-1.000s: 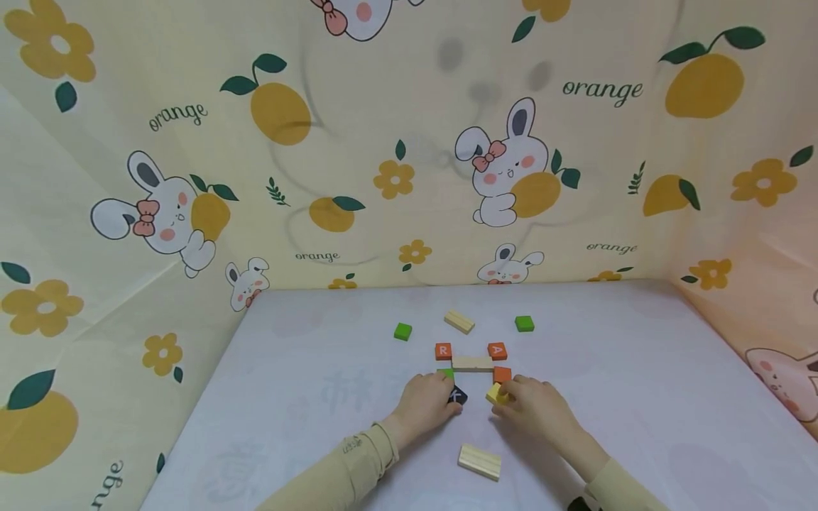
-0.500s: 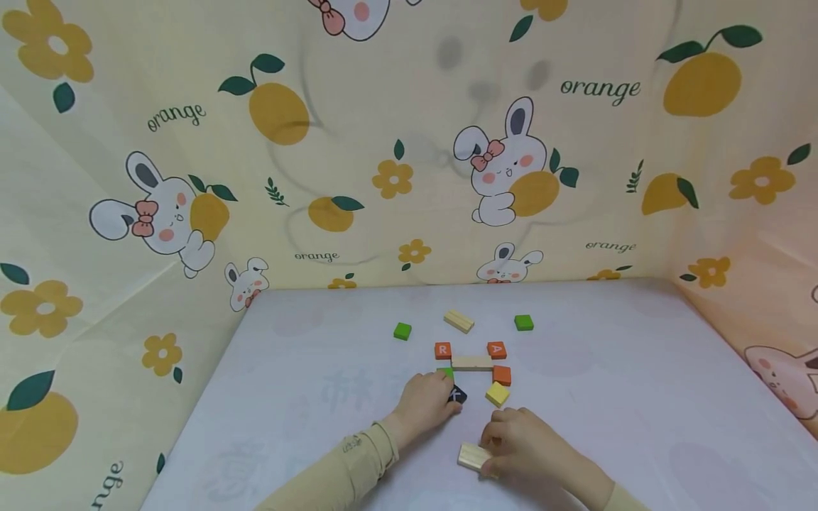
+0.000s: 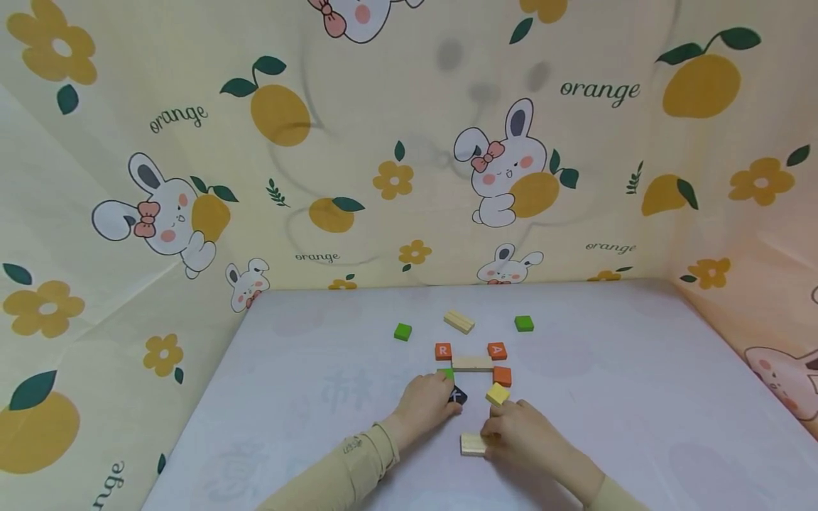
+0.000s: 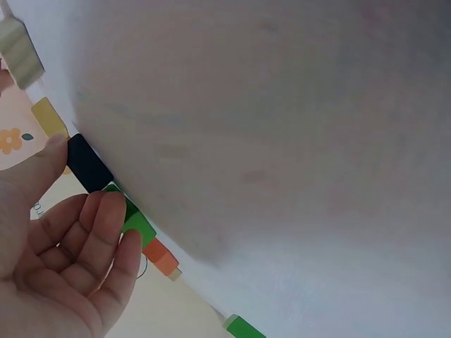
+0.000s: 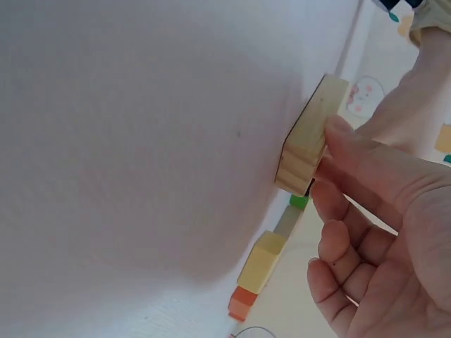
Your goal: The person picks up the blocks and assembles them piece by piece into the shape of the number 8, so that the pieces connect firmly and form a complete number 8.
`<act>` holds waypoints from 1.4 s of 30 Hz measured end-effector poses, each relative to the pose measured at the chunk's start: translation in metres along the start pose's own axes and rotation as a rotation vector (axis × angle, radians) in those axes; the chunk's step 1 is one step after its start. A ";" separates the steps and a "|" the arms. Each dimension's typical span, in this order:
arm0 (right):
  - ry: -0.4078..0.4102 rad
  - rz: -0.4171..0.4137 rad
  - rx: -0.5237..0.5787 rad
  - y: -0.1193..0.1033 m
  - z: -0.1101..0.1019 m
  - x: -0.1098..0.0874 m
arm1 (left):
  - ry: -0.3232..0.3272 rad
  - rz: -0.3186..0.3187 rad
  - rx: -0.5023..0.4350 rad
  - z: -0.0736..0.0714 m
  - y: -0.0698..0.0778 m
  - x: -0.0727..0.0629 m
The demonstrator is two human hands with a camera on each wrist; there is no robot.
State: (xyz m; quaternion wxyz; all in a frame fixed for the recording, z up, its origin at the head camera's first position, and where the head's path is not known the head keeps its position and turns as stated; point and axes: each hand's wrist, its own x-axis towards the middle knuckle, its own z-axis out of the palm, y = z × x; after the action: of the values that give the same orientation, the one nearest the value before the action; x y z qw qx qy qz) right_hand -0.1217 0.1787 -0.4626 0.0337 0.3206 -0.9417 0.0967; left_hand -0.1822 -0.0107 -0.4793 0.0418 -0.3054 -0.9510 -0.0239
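Note:
My left hand (image 3: 424, 401) holds a black letter block marked K (image 3: 457, 395), thumb at its near end and fingers at its far end. A green block (image 4: 140, 229) touches the black one just beyond those fingers. My right hand (image 3: 527, 436) pinches a plain wooden block (image 5: 313, 130) between thumb and fingers, low over the table; its right end is hidden in the head view. Just beyond my right fingers lies a yellow block (image 3: 497, 394), touching or nearly touching an orange block (image 3: 502, 376).
Another wooden block (image 3: 472, 364) lies crosswise between the two rows, below orange blocks R (image 3: 443, 351) and A (image 3: 497, 350). Farther back are a loose wooden block (image 3: 459, 321) and green blocks left (image 3: 402, 331) and right (image 3: 524, 323). A printed cloth (image 3: 396, 92) hangs behind the white table (image 3: 287, 369).
My right hand has left the yellow block, come back to grip the near wooden block, then shifted it slightly forward and turned it straighter crosswise. My left hand stays on the black block.

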 end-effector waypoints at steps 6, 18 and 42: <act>0.053 0.013 -0.062 0.005 0.000 0.007 | -0.010 -0.010 -0.036 -0.002 0.001 0.000; 0.055 0.053 -0.096 0.010 0.002 0.016 | -0.021 -0.008 -0.101 -0.003 0.000 0.001; 0.048 0.110 -0.135 0.008 0.005 0.016 | 0.018 0.023 -0.102 -0.001 -0.003 -0.001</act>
State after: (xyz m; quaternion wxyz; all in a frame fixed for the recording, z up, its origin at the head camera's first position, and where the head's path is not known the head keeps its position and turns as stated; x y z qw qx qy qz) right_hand -0.1395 0.1745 -0.4670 0.0722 0.2628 -0.9612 0.0422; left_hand -0.1829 -0.0138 -0.4784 0.0348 -0.3179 -0.9445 -0.0748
